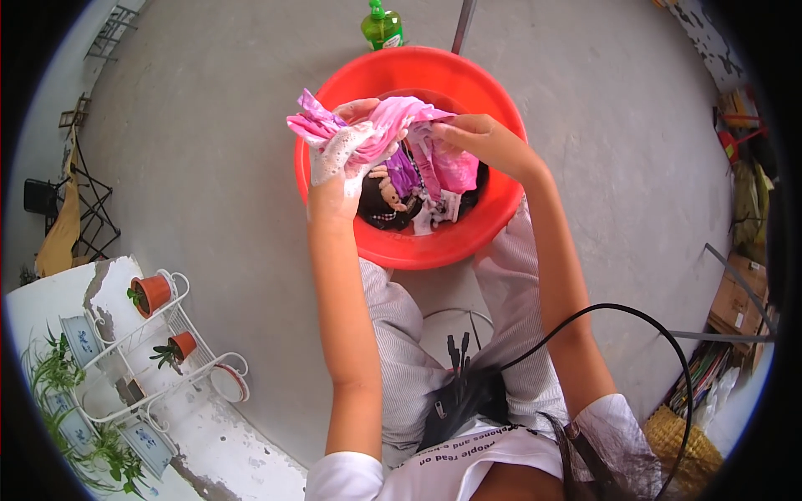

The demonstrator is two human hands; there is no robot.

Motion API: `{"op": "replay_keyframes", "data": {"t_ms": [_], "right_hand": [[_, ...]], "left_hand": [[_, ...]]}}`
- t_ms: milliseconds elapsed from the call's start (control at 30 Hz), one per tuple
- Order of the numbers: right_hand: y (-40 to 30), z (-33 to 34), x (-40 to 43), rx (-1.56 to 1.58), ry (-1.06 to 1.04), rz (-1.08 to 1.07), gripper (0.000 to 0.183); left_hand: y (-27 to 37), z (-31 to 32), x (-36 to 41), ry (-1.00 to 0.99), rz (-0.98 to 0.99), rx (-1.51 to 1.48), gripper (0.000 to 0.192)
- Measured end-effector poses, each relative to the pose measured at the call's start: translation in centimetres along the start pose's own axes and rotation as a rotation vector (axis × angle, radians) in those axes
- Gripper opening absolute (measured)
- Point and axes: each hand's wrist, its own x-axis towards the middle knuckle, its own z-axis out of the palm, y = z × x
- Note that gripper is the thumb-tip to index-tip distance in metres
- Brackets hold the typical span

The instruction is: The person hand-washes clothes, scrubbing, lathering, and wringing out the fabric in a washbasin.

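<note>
My left hand (348,147), coated in soap suds, is closed around a bunched pink patterned cloth (410,111). With thumb and fingers, my right hand (482,141) pinches the cloth's other end. Part of the pink fabric hangs down between the hands. Both hands are above a red plastic basin (420,250). Inside it lie a purple cloth (401,170), dark fabric, a small beige plush figure (393,194) and a white sudsy piece. Whether the plush is attached to a garment, I cannot tell.
A green pump bottle (382,28) stands on the floor beyond the basin, near a grey metal bar (463,25). At the lower left is a white wire rack (125,341) with potted plants. Cardboard boxes (739,294) line the right side. A black cable (651,319) arcs over my right arm.
</note>
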Motion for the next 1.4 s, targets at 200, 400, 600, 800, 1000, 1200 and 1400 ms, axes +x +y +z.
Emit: {"op": "replay_keyframes", "data": {"t_ms": [200,400,600,800,1000,1200,1400], "right_hand": [[3.4,1.3,1.1,-0.482,0.293,-0.158,0.068],[3.5,2.8,1.8,-0.606,0.523,-0.258,0.091],[2.2,3.4,3.1,-0.002,0.100,-0.317,0.047],[0.7,3.8,2.4,0.405,0.145,-0.125,0.035],[-1.6,3.5,0.9,0.586,0.187,-0.054,0.035],[-3.0,3.6,-0.5,0.691,0.151,-0.172,0.033],[-3.2,2.8,-0.8,0.660,0.151,-0.202,0.029]], "left_hand": [[-0.6,0.8,0.0,-0.080,-0.040,0.007,0.032],[-0.4,0.0,0.0,-0.151,-0.064,-0.326,0.046],[-0.2,-1.0,0.3,-0.178,-0.058,-0.567,0.078],[0.0,-0.4,0.5,-0.151,0.140,-0.374,0.083],[-0.7,-0.7,1.3,-0.047,0.285,0.067,0.062],[-3.0,-1.0,1.3,0.276,-0.073,0.209,0.041],[-3.9,0.4,1.2,0.300,-0.250,0.230,0.036]]}}
